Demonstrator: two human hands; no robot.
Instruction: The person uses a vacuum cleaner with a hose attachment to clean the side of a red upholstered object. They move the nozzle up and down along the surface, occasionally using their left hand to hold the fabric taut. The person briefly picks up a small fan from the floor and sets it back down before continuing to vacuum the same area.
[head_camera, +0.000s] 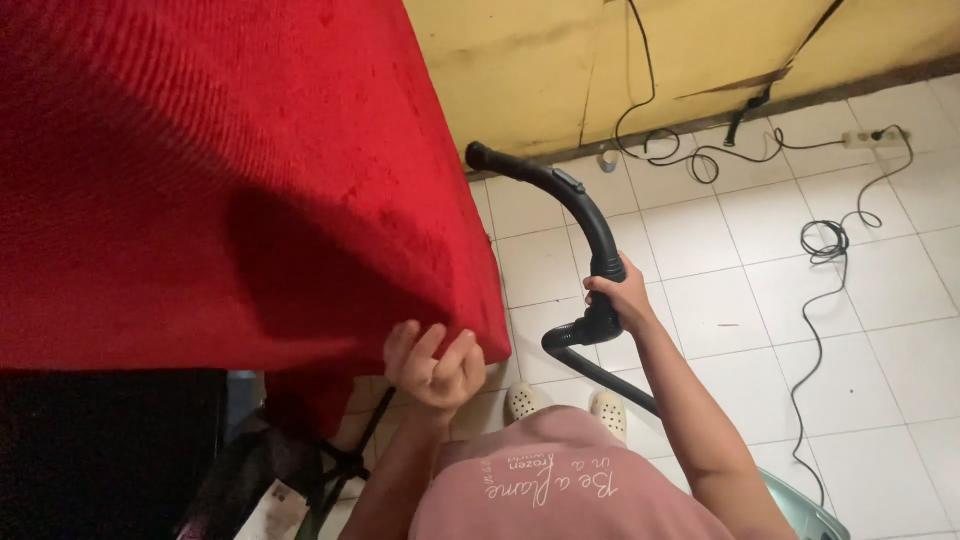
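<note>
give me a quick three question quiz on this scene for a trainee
1. True or false: the right hand grips the black vacuum hose handle.
2. What is the left hand touching? A) the power strip B) the lower edge of the red cloth C) a white shoe
3. Fill in: the black cables lie on the white ______ floor.

Key:
1. True. The fingers wrap the curved handle near where it joins the hose.
2. B. The fingers curl at the edge of the red cloth; the power strip sits far off by the yellow wall.
3. Tiled. The tiled floor shows clear grout lines.
</note>
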